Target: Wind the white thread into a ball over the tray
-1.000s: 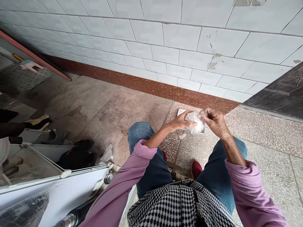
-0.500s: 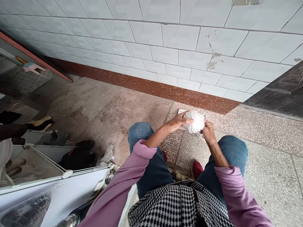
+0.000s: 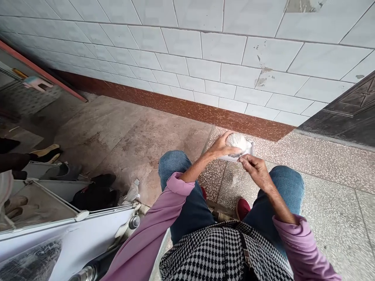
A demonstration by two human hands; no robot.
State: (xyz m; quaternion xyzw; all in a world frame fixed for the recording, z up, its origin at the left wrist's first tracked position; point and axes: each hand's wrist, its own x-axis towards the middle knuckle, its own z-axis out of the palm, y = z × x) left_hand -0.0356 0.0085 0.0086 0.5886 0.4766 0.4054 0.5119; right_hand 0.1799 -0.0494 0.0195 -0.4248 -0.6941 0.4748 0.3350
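Note:
My left hand (image 3: 225, 146) curls around a white, rounded, finely ridged bundle (image 3: 236, 141), its thumb across the near side. Beneath the bundle lies a shallow white tray or box (image 3: 250, 150), mostly covered by it and by my fingers. Close to the tray's near edge is my right hand (image 3: 255, 168), thumb and forefinger pinched together. Whatever that pinch holds, if anything, is too small to make out. A pale, blurred scrap (image 3: 235, 180) shows against the floor below my hands.
A white-tiled wall (image 3: 205, 43) with a brown skirting runs ahead, and a dark door (image 3: 351, 105) is at the right. On the left stands a shelf rack (image 3: 79, 215) with shoes, near a crumpled plastic bag (image 3: 132, 191). A thermos-like bottle (image 3: 88, 271) is at lower left.
My right hand has come away from the bundle, towards me. The bundle looks more compact and sits slightly further left and up, showing more of the tray. A pale scrap now shows below.

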